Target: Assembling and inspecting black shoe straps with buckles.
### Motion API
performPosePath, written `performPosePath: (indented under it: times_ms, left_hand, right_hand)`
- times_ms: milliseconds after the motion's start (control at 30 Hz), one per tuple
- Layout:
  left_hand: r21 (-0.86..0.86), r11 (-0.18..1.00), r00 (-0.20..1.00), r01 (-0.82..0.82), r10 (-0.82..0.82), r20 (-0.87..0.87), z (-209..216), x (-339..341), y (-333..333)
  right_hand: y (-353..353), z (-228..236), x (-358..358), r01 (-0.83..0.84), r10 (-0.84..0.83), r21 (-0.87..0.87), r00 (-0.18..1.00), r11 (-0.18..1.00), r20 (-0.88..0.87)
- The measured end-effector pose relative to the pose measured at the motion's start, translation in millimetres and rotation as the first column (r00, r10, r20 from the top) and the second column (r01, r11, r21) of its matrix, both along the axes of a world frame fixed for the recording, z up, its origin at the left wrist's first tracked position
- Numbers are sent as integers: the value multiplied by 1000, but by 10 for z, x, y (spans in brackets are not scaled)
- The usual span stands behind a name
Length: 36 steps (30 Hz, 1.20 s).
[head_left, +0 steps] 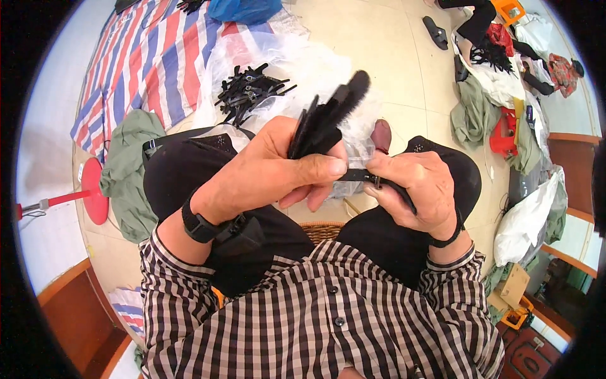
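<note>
A bunch of black, fuzzy-edged straps [328, 117] stands up out of my left hand [268, 170], whose fingers are wrapped round it. Between thumb and fingertips the same hand also pinches one end of a narrow black strap [357, 175]. My right hand [420, 189] is closed on the other part of that strap, thumb on top, with a small metal buckle [377, 182] showing at its fingertips. Both hands are held above my knees, a short gap apart. Beyond them, a heap of black straps with buckles [249, 91] lies on clear plastic sheeting [315, 69].
A striped woven sheet [158, 69] covers the floor at far left, with a blue bag [245, 9] on it. At left are green cloth [131, 174] and a red round stand base [96, 191]. Sacks, cloth and a red stool [504, 134] crowd the right. Another person's foot shows at the top right.
</note>
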<state>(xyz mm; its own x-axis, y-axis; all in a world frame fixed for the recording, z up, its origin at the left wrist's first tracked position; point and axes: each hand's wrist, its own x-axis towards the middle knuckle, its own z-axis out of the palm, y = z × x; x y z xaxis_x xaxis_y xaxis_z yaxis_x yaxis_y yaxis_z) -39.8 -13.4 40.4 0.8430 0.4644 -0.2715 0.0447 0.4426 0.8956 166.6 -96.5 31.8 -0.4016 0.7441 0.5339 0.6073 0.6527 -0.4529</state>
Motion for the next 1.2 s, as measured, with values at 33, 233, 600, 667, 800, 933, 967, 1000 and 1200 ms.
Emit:
performPosePath:
  times_ms: [33,233,600,667,800,933,967,1000,1200]
  left_hand:
    - [20,1000,1000,16,-16,2,1,-2,-1]
    - [105,994,999,42,-39,-27,-38,33,-13]
    - [-31,998,995,63,-65,-79,-23,55,-12]
    - [45,999,990,24,-17,-142,-23,68,-39]
    - [94,995,985,25,-8,-174,-23,77,-49]
    - [62,998,995,10,-3,-104,-100,70,-57]
    - [33,999,996,18,-15,-85,-109,71,-62]
    - [32,999,996,21,-18,-86,-99,73,-69]
    - [38,999,983,33,-25,-181,-50,102,-56]
  right_hand:
    - [21,0,-14,-35,35,16,999,999,-28]
    - [54,-13,-63,-103,103,10,994,995,-23]
    - [39,-22,-30,-120,122,-56,992,991,34]
    - [44,-34,-37,-127,130,-52,989,991,65]
    - [40,-41,-30,-105,108,-44,992,993,63]
    - [15,32,-9,-62,84,-154,986,986,145]
    - [4,45,-4,-53,82,-174,983,983,161]
    - [6,58,-7,-51,80,-175,984,983,160]
    - [27,52,-34,-69,87,-120,985,990,152]
